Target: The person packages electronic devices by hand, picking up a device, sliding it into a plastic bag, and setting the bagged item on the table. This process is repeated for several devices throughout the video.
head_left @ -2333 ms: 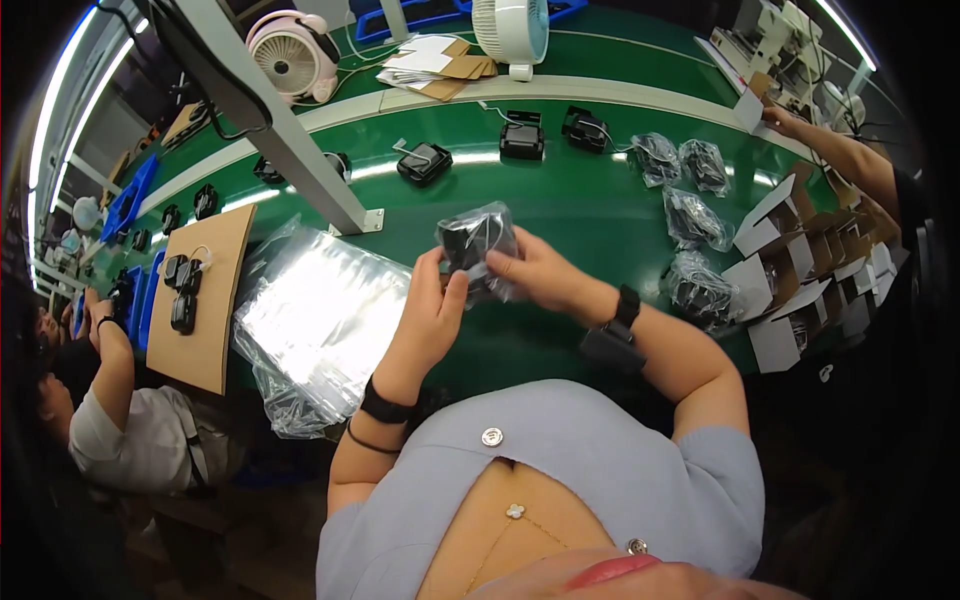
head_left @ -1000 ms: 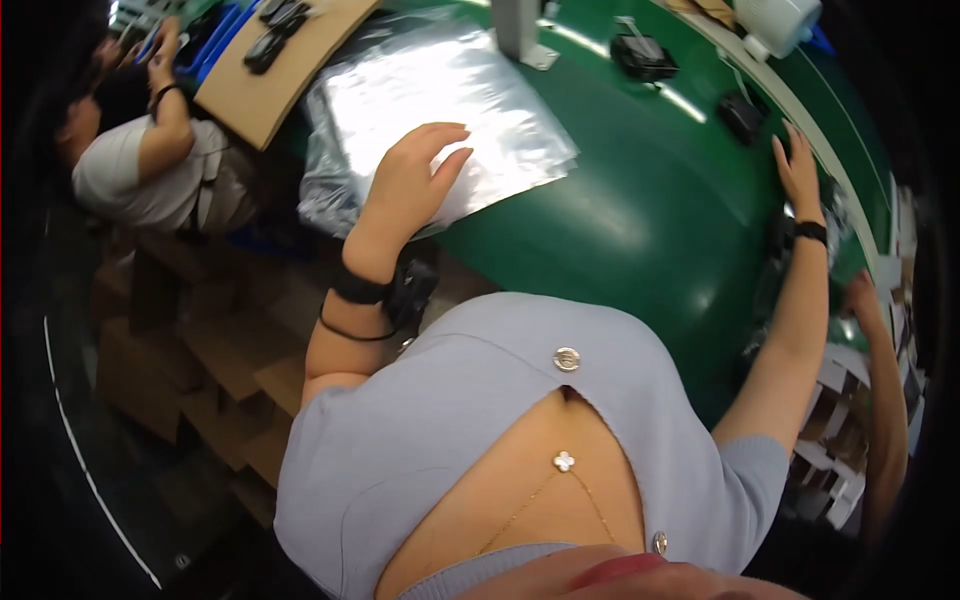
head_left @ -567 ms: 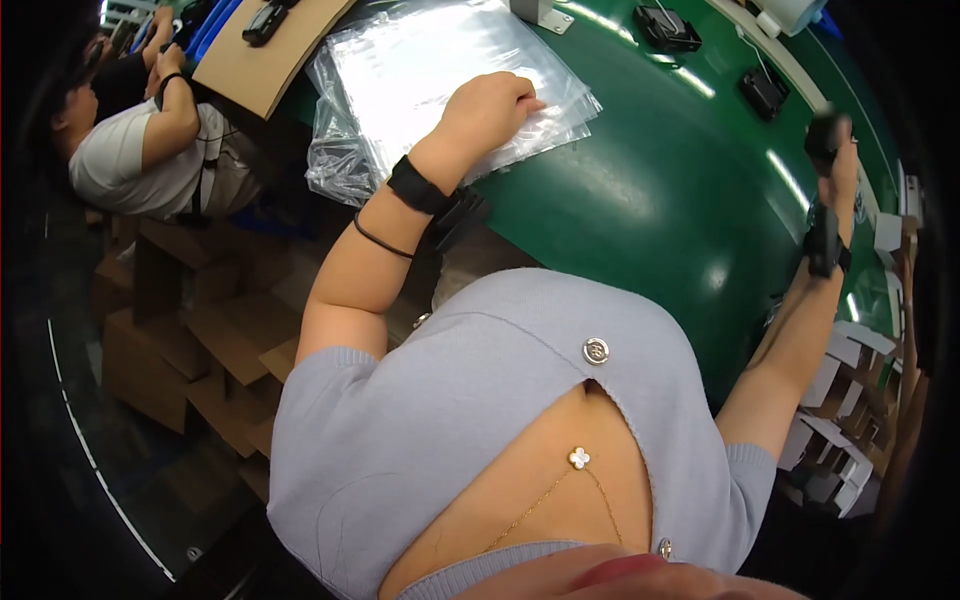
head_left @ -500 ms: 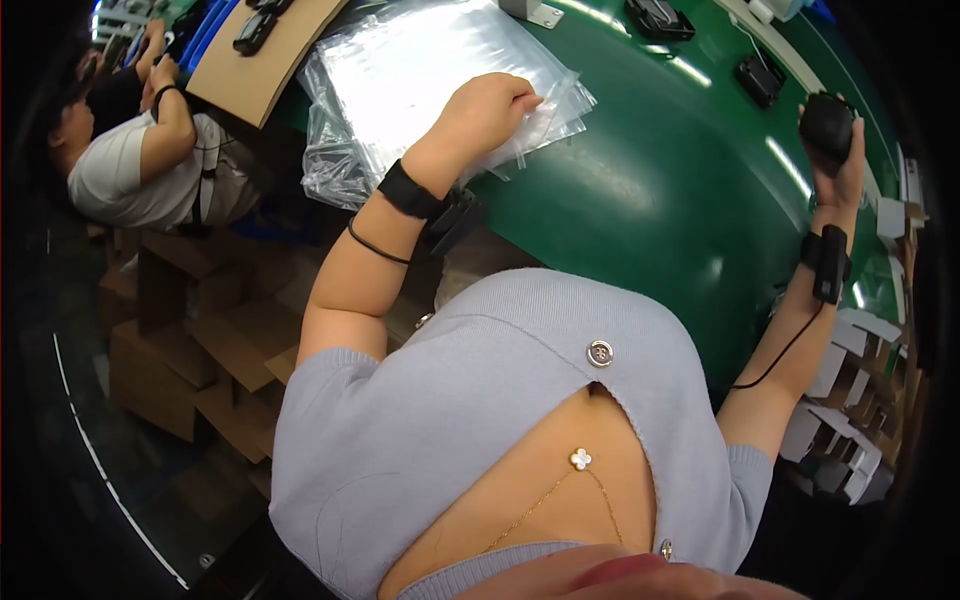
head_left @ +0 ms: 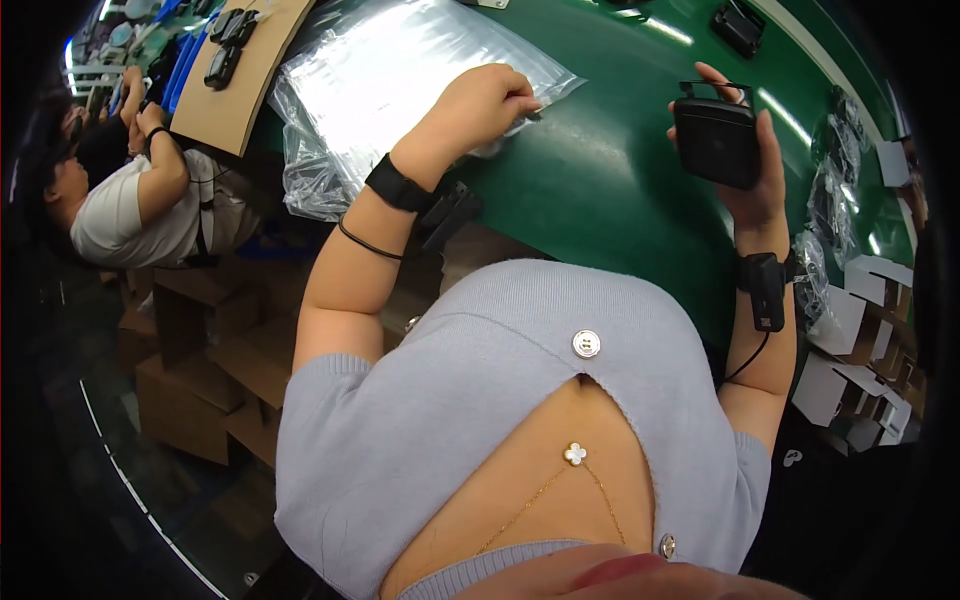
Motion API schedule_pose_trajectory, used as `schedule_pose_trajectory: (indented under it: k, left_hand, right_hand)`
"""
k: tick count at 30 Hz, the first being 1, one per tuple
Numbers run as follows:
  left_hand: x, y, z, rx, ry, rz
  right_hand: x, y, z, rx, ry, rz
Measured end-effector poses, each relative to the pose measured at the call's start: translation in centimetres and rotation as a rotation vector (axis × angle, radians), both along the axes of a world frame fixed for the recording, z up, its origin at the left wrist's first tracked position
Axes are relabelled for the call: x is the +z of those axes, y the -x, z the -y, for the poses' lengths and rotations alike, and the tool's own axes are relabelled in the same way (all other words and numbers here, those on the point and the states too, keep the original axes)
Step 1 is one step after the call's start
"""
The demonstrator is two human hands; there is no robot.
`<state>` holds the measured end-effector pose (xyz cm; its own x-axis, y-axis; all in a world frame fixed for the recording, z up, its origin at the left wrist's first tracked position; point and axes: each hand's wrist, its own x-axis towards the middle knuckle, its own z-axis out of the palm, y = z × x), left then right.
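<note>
On the left, my left hand (head_left: 482, 105) is closed at the right edge of a stack of clear plastic bags (head_left: 370, 70), its thumb and fingers pinched on the bag edge; the fingertips are partly hidden. My right hand (head_left: 765, 180) is raised over the right part of the green table (head_left: 600, 190). It grips a black boxy device (head_left: 717, 142) with a thin bracket along its top. The palm is behind the device, with fingers showing on both sides.
Another black device (head_left: 738, 27) lies at the far right. Crumpled clear bags (head_left: 838, 190) line the right edge above white cartons (head_left: 850, 380). A cardboard sheet (head_left: 245, 90) holds several black devices at the far left, near a seated person (head_left: 140, 200). Brown cartons (head_left: 185, 400) stand below.
My right hand has come inward, to the left, with the black device, which now shows its broad face. My left hand stays at the bag edge, moved only slightly.
</note>
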<state>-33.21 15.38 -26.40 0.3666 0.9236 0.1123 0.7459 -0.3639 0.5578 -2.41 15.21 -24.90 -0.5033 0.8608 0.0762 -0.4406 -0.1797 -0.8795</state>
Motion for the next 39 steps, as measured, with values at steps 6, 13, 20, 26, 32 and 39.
schedule_pose_trajectory:
  k: [6, 13, 20, 26, 32, 39]
  left_hand:
    - [-0.1, -4.3, 1.6, 0.084, 0.188, 0.217]
    - [-0.4, -7.0, 1.1, 0.110, 0.321, 0.218]
    - [1.3, -4.8, 0.3, 0.200, 0.279, 1.030]
    - [8.5, -8.3, 1.8, 0.163, -0.184, 0.403]
    - [10.7, -10.4, 5.8, -0.038, -0.159, 0.449]
    - [11.6, -11.3, 7.8, -0.148, -0.252, 0.334]
  right_hand:
    - [0.1, 1.4, 1.0, 0.008, 0.100, -0.122]
    - [-1.5, 3.5, 0.5, 0.188, 0.044, -0.189]
    - [-0.9, 5.2, 1.6, 0.020, -0.539, 0.492]
    - [4.7, 4.0, 2.7, 0.069, -0.803, 0.658]
    - [3.9, 4.0, 5.9, -0.142, -0.694, 0.610]
    - [4.2, 3.3, 5.7, -0.151, 0.023, 0.212]
